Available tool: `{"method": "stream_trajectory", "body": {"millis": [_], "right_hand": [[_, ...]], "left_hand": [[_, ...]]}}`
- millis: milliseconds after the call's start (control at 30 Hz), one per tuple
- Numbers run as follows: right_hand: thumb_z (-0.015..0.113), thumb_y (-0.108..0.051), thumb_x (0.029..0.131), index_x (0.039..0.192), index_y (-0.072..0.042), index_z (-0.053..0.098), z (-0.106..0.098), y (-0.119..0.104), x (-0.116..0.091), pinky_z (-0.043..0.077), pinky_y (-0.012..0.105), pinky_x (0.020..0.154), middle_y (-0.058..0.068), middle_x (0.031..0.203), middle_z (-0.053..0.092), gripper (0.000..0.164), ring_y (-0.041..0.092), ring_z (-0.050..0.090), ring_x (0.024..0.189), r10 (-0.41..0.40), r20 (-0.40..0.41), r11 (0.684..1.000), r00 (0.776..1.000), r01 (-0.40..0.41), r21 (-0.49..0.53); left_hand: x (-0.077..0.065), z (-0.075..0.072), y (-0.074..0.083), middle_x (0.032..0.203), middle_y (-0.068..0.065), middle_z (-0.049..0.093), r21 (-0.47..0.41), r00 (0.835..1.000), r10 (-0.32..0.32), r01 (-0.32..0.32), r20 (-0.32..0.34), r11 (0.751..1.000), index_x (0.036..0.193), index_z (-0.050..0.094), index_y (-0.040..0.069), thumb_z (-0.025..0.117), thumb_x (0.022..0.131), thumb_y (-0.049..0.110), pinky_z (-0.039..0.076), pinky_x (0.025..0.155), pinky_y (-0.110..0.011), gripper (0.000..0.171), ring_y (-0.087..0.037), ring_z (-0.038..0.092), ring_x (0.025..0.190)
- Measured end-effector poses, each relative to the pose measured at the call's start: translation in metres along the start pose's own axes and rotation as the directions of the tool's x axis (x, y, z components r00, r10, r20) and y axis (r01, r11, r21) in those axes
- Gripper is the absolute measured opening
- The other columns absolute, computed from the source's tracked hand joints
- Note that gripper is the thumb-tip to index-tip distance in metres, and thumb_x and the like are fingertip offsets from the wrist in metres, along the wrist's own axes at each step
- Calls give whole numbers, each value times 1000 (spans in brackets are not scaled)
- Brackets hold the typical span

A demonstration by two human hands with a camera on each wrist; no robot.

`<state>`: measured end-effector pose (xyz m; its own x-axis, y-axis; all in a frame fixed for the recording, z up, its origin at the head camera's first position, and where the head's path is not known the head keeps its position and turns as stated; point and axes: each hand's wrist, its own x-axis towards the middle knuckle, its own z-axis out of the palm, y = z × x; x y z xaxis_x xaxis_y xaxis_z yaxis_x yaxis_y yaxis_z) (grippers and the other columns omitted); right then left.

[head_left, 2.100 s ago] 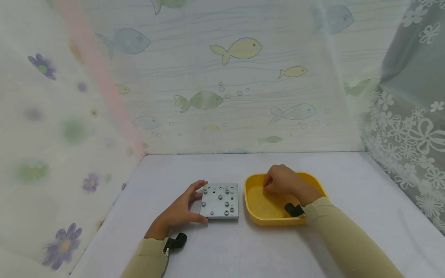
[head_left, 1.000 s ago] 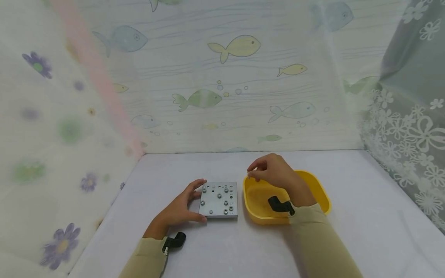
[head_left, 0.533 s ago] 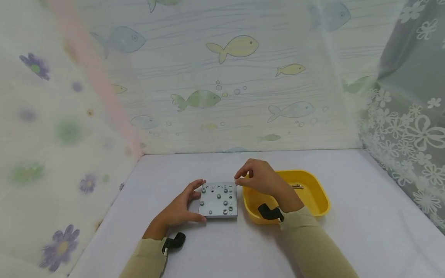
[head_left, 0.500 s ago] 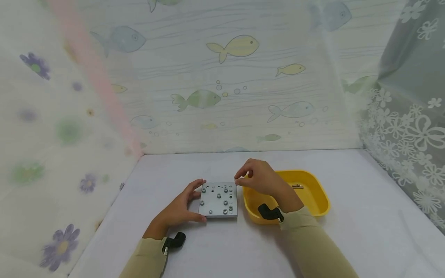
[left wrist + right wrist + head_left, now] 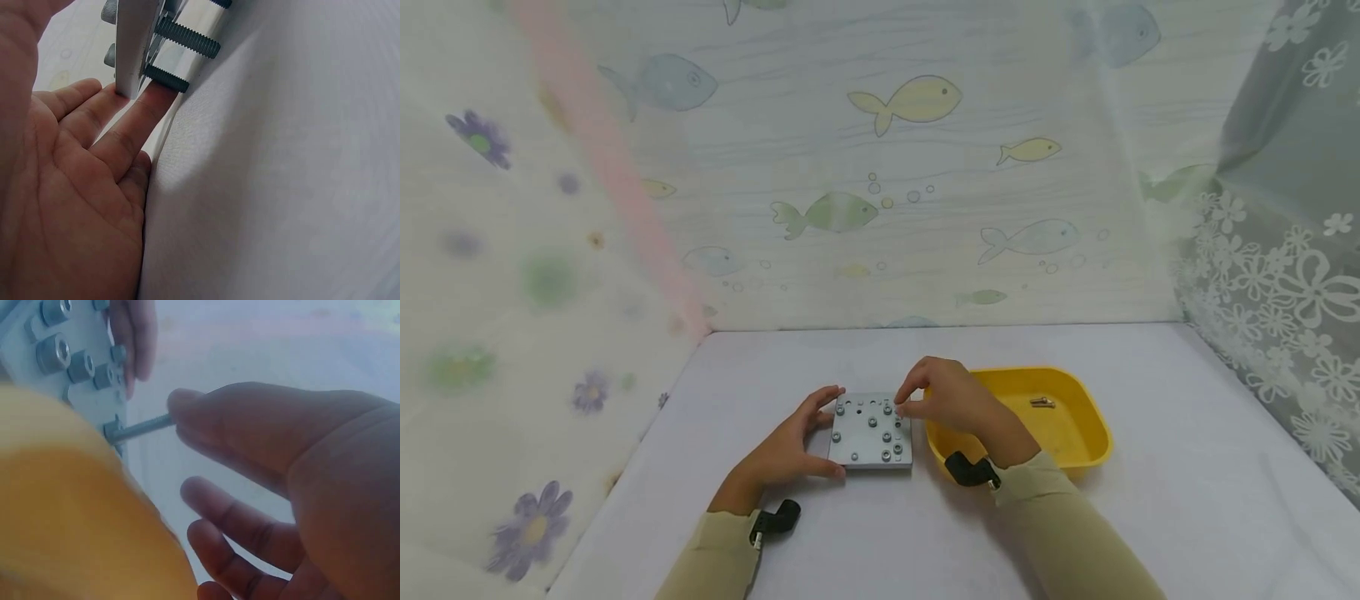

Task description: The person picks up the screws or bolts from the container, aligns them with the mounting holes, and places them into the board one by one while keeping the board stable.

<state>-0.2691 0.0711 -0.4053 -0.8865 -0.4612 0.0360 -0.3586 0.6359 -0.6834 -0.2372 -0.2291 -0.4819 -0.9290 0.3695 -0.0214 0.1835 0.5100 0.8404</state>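
My left hand (image 5: 786,450) steadies a square silver metal plate (image 5: 861,442), thumb at its near left corner and fingers along its far left edge. Several socket-head bolts stand in the plate's top face, among open holes. Black threaded shanks (image 5: 187,39) stick out beneath it in the left wrist view, one touching a fingertip. Over the plate's far right corner, my right hand (image 5: 953,402) pinches a thin screw (image 5: 147,427) between thumb and index finger. The screw's far end meets the plate; my fingers hide its other end.
A yellow plastic tray (image 5: 1086,442) stands just right of the plate, under my right forearm. A few loose screws (image 5: 1042,402) lie inside it. The white tabletop (image 5: 865,542) ends at a patterned curtain (image 5: 925,275) behind.
My right hand has come up out of the yellow tray with the screw and moved left to the plate's far right corner. My left hand and the plate have stayed put.
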Motion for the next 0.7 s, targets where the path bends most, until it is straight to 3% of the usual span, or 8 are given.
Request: {"method": "stream_trajectory", "body": {"millis": [433,700], "right_hand": [[84,-31,87,88,-28,83,10,-6,2,52,41,96,-9,106,68,3,27,61,114,63,9,997,998,-63,-40],[85,-30,85,85,-30,83,11,-6,3,52,40,94,-10,102,68,3,27,62,110,48,23,997,999,-46,-58]], "left_hand": [[0,1,1,155,8,52,-6,1000,7,-7,0,1000,155,26,51,100,62,38,9,126,-64,120,-17,38,152],[-1,1,-2,156,9,51,-1,1000,4,-4,-12,1000,155,27,51,101,61,38,9,126,-64,120,-17,39,151]]}}
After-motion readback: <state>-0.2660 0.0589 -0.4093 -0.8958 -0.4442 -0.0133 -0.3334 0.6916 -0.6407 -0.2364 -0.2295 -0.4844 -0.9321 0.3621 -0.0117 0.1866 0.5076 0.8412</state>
